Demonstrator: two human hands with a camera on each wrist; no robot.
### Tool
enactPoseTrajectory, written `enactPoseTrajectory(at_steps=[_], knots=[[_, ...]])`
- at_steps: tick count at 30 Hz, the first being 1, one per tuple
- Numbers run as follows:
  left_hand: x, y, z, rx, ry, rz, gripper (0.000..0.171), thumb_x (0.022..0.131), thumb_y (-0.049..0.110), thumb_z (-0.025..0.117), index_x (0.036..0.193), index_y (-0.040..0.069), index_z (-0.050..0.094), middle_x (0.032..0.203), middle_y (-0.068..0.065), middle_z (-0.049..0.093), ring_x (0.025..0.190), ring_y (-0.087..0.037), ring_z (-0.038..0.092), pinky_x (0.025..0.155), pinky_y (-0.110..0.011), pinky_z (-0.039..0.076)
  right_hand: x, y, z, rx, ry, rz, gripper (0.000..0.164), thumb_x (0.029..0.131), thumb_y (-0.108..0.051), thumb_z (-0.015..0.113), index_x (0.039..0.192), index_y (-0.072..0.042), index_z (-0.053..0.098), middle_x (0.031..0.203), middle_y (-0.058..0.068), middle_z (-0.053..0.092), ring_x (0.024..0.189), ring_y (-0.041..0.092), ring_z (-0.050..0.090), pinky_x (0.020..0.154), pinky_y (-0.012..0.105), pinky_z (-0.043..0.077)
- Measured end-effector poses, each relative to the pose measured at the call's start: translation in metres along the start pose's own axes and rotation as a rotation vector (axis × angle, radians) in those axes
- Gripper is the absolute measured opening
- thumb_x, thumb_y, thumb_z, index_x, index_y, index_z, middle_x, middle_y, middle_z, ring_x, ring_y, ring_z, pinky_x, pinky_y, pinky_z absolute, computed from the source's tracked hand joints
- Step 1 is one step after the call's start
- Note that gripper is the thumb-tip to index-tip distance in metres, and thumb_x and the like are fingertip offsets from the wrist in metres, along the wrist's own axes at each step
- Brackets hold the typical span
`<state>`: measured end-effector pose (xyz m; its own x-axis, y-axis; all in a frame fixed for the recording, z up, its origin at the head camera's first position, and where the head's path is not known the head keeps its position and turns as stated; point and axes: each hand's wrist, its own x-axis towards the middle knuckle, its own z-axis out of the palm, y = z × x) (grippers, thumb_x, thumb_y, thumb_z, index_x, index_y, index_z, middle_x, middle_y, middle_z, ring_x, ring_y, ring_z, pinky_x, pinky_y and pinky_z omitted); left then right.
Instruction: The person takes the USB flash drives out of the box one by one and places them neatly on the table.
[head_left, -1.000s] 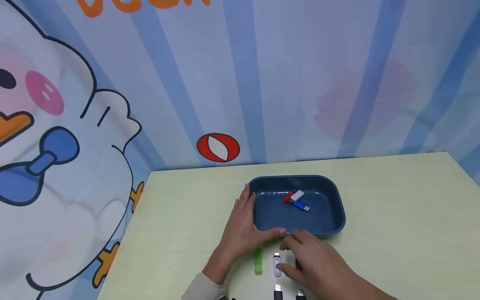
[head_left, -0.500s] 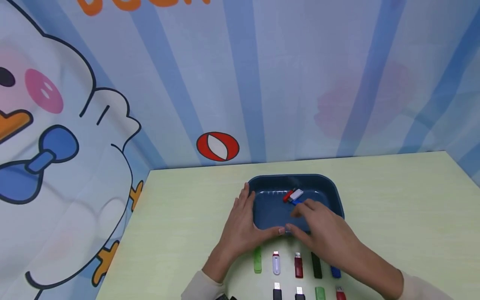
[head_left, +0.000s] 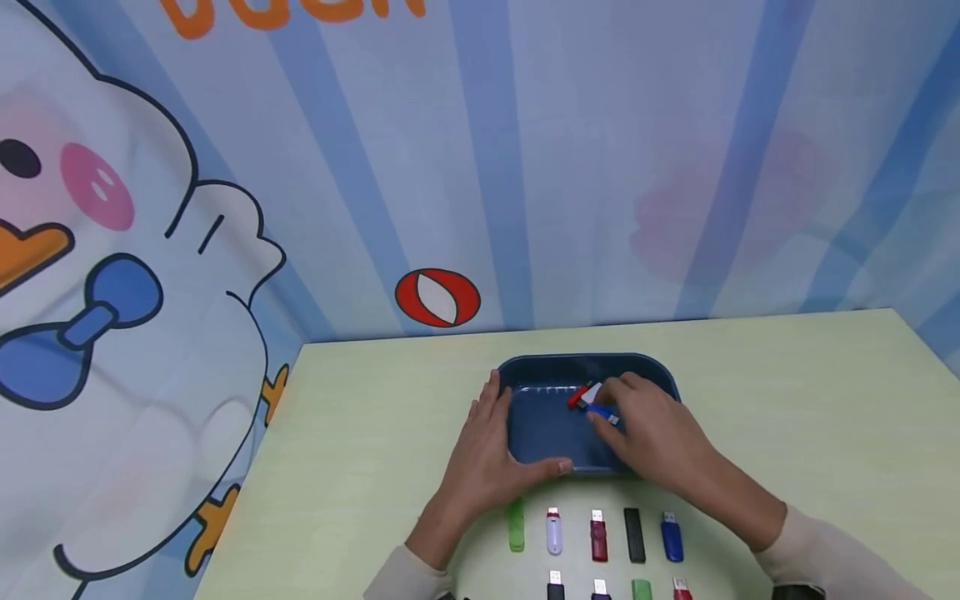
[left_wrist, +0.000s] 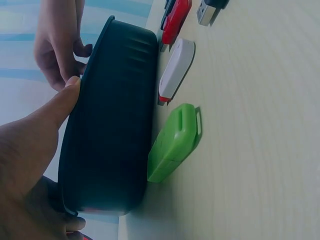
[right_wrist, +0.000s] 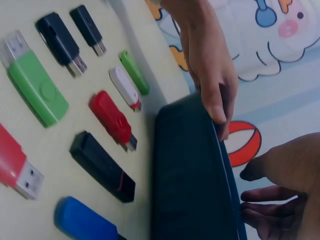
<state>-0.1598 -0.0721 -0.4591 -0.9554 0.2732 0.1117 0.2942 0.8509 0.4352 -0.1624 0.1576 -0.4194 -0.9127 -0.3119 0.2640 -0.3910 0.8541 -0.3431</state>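
My left hand [head_left: 487, 467] rests at the left near corner of a dark blue tray [head_left: 542, 429], its fingers along the left side and its thumb lying along the near rim. Inside the tray lie a red USB flash drive [head_left: 577, 397], a white one [head_left: 589, 395] and a blue one [head_left: 602, 413], close together. My right hand [head_left: 663, 437] reaches in over the near right side, thumb and index finger on either side of the blue drive. In the right wrist view, a gap shows between that thumb [right_wrist: 255, 169] and the fingers.
Below the tray, a row of flash drives lies on the table: green [head_left: 516, 527], white [head_left: 553, 532], dark red [head_left: 598, 536], black [head_left: 633, 535] and blue [head_left: 672, 537]. Several more, including another green one [head_left: 641, 590], lie nearer. A printed backdrop [head_left: 570, 167] rises behind the table.
My right hand has moved from over the drives in front of the tray, up and into the tray beside the blue drive. The left hand has stayed at the tray's corner.
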Motion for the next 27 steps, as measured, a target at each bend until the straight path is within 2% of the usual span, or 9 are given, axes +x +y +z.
enactPoseTrajectory(at_steps=[13, 21, 24, 27], knots=[[0.0, -0.001, 0.0, -0.019, 0.011, 0.006, 0.122, 0.063, 0.089, 0.048, 0.148, 0.005, 0.029, 0.158, -0.004, 0.004, 0.14, -0.016, 0.006, 0.112, -0.038, 0.012, 0.02, 0.02, 0.008, -0.015, -0.056, 0.079, 0.03, 0.086, -0.032, 0.067, 0.099, -0.005, 0.066, 0.094, 0.009, 0.061, 0.076, 0.016, 0.057, 0.063, 0.036, 0.053], [0.0, 0.001, -0.002, -0.018, 0.01, 0.009, 0.121, 0.063, 0.089, 0.048, 0.149, 0.005, 0.028, 0.158, -0.005, 0.004, 0.141, -0.016, 0.006, 0.112, -0.038, 0.012, 0.033, 0.029, 0.015, -0.065, -0.125, 0.114, 0.042, 0.087, -0.039, 0.065, 0.105, -0.001, 0.064, 0.094, 0.01, 0.061, 0.076, 0.018, 0.055, 0.064, 0.038, 0.052], [0.0, 0.001, -0.002, -0.019, 0.023, 0.015, 0.121, 0.063, 0.089, 0.049, 0.148, 0.005, 0.029, 0.158, -0.005, 0.005, 0.141, -0.017, 0.006, 0.112, -0.039, 0.013, 0.036, 0.031, 0.019, -0.08, -0.164, 0.123, 0.047, 0.085, -0.041, 0.066, 0.105, 0.001, 0.062, 0.086, 0.008, 0.059, 0.07, 0.018, 0.052, 0.059, 0.035, 0.049], [-0.001, 0.0, -0.002, -0.02, 0.022, 0.015, 0.121, 0.063, 0.089, 0.049, 0.148, 0.004, 0.029, 0.158, -0.005, 0.005, 0.14, -0.017, 0.007, 0.112, -0.038, 0.013, 0.039, 0.031, 0.021, -0.086, -0.204, 0.134, 0.046, 0.084, -0.043, 0.067, 0.098, 0.0, 0.062, 0.074, 0.004, 0.053, 0.063, 0.016, 0.047, 0.053, 0.031, 0.043]])
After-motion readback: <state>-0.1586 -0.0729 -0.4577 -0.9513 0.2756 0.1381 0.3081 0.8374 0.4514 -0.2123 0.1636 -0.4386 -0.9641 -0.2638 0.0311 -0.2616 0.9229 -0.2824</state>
